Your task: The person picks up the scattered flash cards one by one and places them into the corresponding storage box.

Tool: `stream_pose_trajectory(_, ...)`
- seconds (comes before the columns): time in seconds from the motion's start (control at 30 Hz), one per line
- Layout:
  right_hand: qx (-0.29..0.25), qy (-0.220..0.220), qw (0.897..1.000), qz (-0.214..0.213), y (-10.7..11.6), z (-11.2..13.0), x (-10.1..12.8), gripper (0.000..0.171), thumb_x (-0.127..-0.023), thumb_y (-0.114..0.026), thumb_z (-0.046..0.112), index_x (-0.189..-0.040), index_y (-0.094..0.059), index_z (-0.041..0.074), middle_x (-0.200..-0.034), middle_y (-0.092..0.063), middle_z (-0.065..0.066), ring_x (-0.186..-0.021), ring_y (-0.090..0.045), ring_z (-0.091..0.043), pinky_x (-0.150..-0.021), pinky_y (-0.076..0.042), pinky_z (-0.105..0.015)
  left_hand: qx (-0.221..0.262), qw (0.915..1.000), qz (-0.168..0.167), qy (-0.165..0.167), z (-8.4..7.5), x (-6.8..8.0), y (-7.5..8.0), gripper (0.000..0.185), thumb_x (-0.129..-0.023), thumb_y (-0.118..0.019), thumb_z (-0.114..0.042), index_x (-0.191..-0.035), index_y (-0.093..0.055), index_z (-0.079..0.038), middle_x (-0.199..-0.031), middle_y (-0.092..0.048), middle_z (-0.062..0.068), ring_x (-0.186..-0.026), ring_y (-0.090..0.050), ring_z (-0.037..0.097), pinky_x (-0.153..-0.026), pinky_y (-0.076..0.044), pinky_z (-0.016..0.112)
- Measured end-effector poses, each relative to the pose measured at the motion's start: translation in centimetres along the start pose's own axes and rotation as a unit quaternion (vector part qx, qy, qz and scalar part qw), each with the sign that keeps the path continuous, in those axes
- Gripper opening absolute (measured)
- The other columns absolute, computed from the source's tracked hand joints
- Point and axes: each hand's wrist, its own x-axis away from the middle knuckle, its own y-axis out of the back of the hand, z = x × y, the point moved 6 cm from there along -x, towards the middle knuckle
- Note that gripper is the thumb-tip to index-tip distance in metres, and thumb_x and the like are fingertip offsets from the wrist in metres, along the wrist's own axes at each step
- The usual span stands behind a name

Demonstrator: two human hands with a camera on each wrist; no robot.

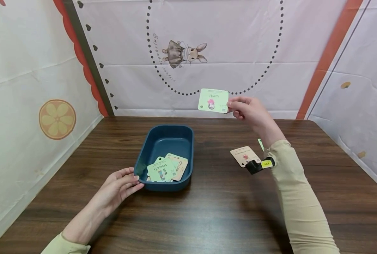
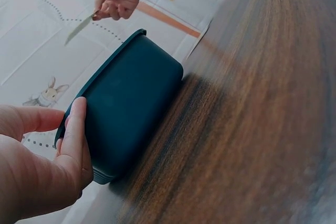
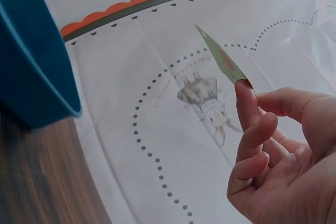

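Note:
A pale green flash card [image 1: 213,101] with the word "call" is pinched by its edge between the thumb and fingers of my right hand [image 1: 250,112], raised above the table's far side. In the right wrist view this card [image 3: 223,56] appears nearly edge-on. My left hand [image 1: 120,187] pinches the near left rim of a dark blue bin [image 1: 189,165], thumb on one side and fingers on the other, as the left wrist view shows. Several cards lie overlapped inside the bin, a green "touch" card [image 1: 161,170] on top.
Right of the bin, a peach card [image 1: 243,155] lies on the brown wooden table [image 1: 213,204]. A green card [image 1: 260,144] shows partly behind the right sleeve. A black strap with a yellow label [image 1: 266,163] is at the right wrist. Printed cloth [image 1: 239,42] hangs behind the table.

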Motion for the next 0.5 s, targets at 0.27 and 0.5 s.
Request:
stream_pose_trajectory(0.27,-0.003,0.009,1.000,-0.005,-1.7,0.7,-0.8,0.009,-0.096,-0.062,0.013,-0.102,-0.063,0.006,-0.072,-0.068,0.006,-0.057,-0.042,-0.008,-0.052,-0.029,-0.018,0.000,1.0000,0.002,-0.005,0.0,0.1,0.0,0.045,-0.099,-0.056,-0.010,-0.135,-0.031,0.001,-0.108,-0.060,0.002,-0.093,-0.064,0.009,-0.093,-0.059,0.024)
stream_pose_trajectory(0.5,-0.013,0.015,1.000,0.013,-3.1,1.5,-1.3,0.009,-0.096,-0.062,0.015,-0.100,-0.064,0.007,-0.073,-0.067,0.005,-0.058,-0.041,-0.009,-0.053,-0.030,-0.018,0.000,1.0000,0.007,-0.006,0.0,0.1,0.0,0.042,-0.099,-0.055,-0.009,-0.133,-0.032,0.001,-0.108,-0.060,0.003,-0.093,-0.064,0.009,-0.093,-0.059,0.024)
